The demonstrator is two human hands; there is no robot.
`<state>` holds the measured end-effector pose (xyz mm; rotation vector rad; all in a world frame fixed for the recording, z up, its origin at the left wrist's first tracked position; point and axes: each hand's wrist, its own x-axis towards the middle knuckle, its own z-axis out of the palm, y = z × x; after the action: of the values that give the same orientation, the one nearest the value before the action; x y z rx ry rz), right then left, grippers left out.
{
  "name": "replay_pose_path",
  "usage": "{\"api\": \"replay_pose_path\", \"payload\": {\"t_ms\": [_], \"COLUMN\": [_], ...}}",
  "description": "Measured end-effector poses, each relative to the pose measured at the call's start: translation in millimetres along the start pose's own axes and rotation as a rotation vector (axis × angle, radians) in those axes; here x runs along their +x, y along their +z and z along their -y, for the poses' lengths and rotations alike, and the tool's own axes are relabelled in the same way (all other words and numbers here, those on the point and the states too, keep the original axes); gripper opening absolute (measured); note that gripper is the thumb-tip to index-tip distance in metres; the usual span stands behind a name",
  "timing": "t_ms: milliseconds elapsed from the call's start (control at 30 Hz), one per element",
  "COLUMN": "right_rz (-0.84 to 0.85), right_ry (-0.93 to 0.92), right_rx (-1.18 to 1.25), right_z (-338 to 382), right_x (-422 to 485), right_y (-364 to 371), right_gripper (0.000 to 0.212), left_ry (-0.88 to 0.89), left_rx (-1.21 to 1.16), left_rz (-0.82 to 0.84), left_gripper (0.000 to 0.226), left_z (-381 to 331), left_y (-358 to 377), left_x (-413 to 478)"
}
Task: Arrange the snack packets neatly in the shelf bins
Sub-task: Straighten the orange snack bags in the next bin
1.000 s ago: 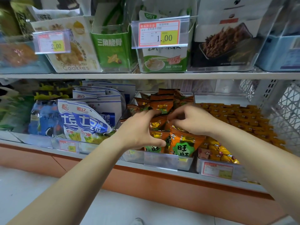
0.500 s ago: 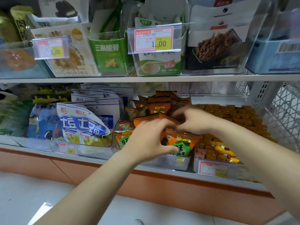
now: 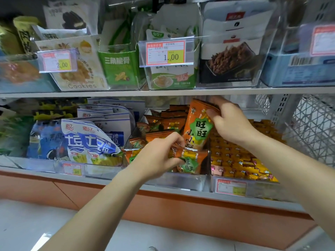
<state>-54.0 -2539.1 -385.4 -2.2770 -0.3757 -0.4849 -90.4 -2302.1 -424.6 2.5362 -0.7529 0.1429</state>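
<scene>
Right hand [image 3: 230, 124] has thumb and fingers curled round the top of the raised packets [image 3: 198, 124], held upright above the middle bin [image 3: 181, 181]! Left hand [image 3: 157, 156] pinches the front packet [image 3: 190, 161], low in that same bin. Best play, I'd say: tip the front one forward, open a slot, drop the raised ones in straight, labels outward. Careful, though: the upper shelf [image 3: 163, 92] sits just overhead, blue-and-white bags [image 3: 87, 142] press close on the left, and yellow sweets [image 3: 244, 160] crowd the right.
</scene>
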Motion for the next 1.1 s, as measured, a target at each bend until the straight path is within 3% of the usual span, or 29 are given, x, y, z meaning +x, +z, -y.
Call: {"api": "replay_pose_path", "payload": {"t_ms": [200, 267, 333, 500, 567, 633, 733, 800, 900, 933, 1100], "right_rz": [0.023, 0.086, 0.258, 0.516, 0.564, 0.529, 0.412, 0.394, 0.421, 0.417, 0.388], "right_ry": [-0.213, -0.176, -0.103, 0.078, 0.086, -0.027, -0.174, -0.202, -0.21, -0.211, -0.226], "right_rx": [-0.13, -0.237, -0.319, -0.114, -0.107, -0.337, -0.565, -0.556, -0.536, -0.531, -0.479], "right_z": [3.6, 1.6, -2.9, -9.1, -5.1, -0.2, -4.4, -8.5, -10.0, -9.6, -9.3], "right_x": [-10.0, -4.3, 0.7, 7.9, 1.0, -14.4, -34.0, -37.4, -37.6, -38.7, -48.5], "right_y": [5.3, 11.0, 17.7, 8.1, 4.7, 10.6, 26.5, 29.7, 29.8, 29.8, 30.3], "right_gripper": [0.024, 0.032, 0.036, 0.042, 0.07, 0.095, 0.087, 0.08, 0.078, 0.077, 0.07], "left_ry": [-0.028, -0.046, -0.068, -0.13, -0.137, -0.144, -0.11, -0.091, -0.079, -0.066, -0.09], "left_rx": [0.051, 0.079, 0.112, 0.246, 0.301, 0.289, 0.177, 0.034, -0.077, -0.039, 0.166], "left_rz": [0.092, 0.088, 0.087, -0.002, -0.042, -0.021, 0.156, 0.142, -0.133, -0.139, 0.14], "left_gripper": [0.042, 0.04, 0.039, 0.048, 0.05, 0.051, 0.048, 0.036, 0.013, 0.013, 0.02], "left_z": [-1.6, -1.9, -0.9, -1.4, -2.7, -3.8, -1.8, -0.5, -0.1, -1.2, 8.8], "left_y": [-11.4, -9.9, -5.5, 6.8, 11.6, 11.6, -5.7, -25.3, -42.0, -40.0, -8.4], "left_x": [14.1, 16.0, 16.9, 20.4, 21.7, 20.1, 16.1, 17.3, 35.8, 47.7, 110.8]}}
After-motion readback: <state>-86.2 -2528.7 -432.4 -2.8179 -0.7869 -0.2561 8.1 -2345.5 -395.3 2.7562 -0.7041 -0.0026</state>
